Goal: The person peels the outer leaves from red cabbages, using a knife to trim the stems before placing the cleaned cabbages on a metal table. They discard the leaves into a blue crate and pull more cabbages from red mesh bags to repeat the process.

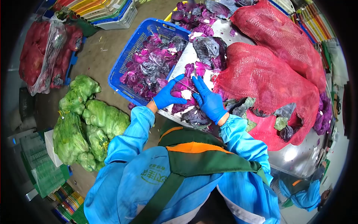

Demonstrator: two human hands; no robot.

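Note:
My left hand [169,95] is at the near edge of the metal table [181,61], thumb and fingers apart. Across from it, my right hand [209,100] reaches forward with its fingers spread. Both wear blue gloves. Between them lie loose purple cabbage leaves [190,70] and pale scraps, which the fingertips seem to touch. A dark red cabbage leaf [195,116] is close below my right hand. Left of my left hand, a blue plastic crate [120,61] holds many purple leaves [151,69]. What lies under my palms is hidden.
Red mesh sacks [257,71] of cabbages fill the table's right side. A yellow crate [169,15] with leaves stands beyond. Green cabbages in clear bags [108,115] lie on the floor at left, near a wrapped red sack [33,52]. Another person [304,192] is at lower right.

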